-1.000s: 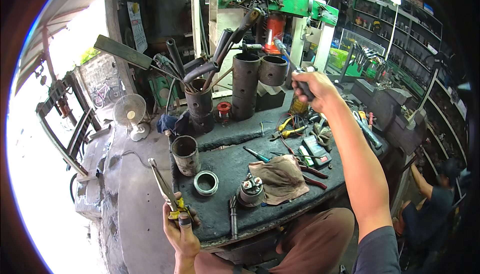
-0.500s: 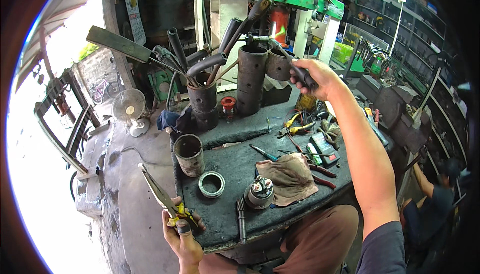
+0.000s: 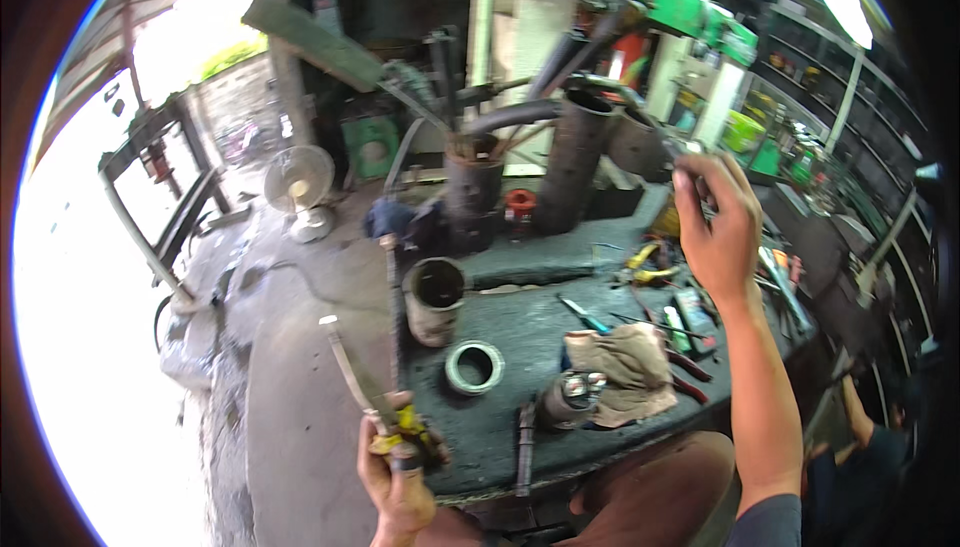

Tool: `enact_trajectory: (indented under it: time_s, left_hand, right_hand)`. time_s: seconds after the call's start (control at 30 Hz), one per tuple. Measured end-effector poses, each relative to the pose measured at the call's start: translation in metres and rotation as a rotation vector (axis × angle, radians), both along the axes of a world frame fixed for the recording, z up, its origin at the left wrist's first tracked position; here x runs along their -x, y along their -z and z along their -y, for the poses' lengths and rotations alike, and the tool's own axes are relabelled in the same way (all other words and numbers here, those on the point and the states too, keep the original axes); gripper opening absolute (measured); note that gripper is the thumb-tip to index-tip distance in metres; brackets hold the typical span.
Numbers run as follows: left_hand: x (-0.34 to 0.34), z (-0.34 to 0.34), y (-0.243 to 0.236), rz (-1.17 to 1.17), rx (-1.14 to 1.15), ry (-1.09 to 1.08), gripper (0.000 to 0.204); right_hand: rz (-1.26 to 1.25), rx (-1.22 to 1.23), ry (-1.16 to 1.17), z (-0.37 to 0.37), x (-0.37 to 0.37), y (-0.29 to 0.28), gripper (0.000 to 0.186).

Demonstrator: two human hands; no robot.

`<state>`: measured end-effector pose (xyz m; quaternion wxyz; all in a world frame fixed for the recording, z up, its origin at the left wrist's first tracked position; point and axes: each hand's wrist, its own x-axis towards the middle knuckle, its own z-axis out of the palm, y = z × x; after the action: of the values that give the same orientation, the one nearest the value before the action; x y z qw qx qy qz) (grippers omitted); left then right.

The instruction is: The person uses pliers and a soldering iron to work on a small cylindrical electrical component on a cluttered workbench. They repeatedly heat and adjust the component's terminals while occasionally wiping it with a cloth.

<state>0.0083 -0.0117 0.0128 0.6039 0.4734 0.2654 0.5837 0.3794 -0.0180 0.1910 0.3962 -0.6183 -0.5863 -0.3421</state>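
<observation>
L hand (image 3: 395,487): wrapped round yellow grips of pliers (image 3: 362,382); held at near-L corner of bench (image 3: 525,345).
Pliers axis: tilted, tips pointed away & slightly L, grips twd person.
R hand (image 3: 725,237): held high over R side of bench, fingers curled; blurred, can't tell if anything's pinched.
Metal ring (image 3: 473,367): set on bench, beyond & R of grips; L hand nearer.
Canister (image 3: 566,403): placed farther R, btwn hands, L nearer; cloth (image 3: 625,372) laid just R.
Rod (image 3: 525,452): laid just L of canister, roughly fore-aft.
</observation>
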Motion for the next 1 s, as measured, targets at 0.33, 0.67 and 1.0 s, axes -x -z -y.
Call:
enact_trajectory:
  time_s: [0.33, 0.67, 1.0]
  left_hand:
    - [0.008, -0.003, 0.015, 0.083, 0.048, 0.141, 0.055]
    - [0.007, 0.002, 0.006, -0.06, 0.021, 0.003, 0.059]
    - [-0.001, -0.005, 0.005, 0.059, -0.074, -0.028, 0.067]
  right_hand:
    - [-0.261, 0.458, -0.237, 0.042, 0.007, 0.085, 0.025]
    - [-0.621, 1.004, -0.44, 0.091, 0.024, 0.115, 0.071]
    - [-0.536, 0.997, -0.659, 0.068, 0.034, 0.128, 0.081]
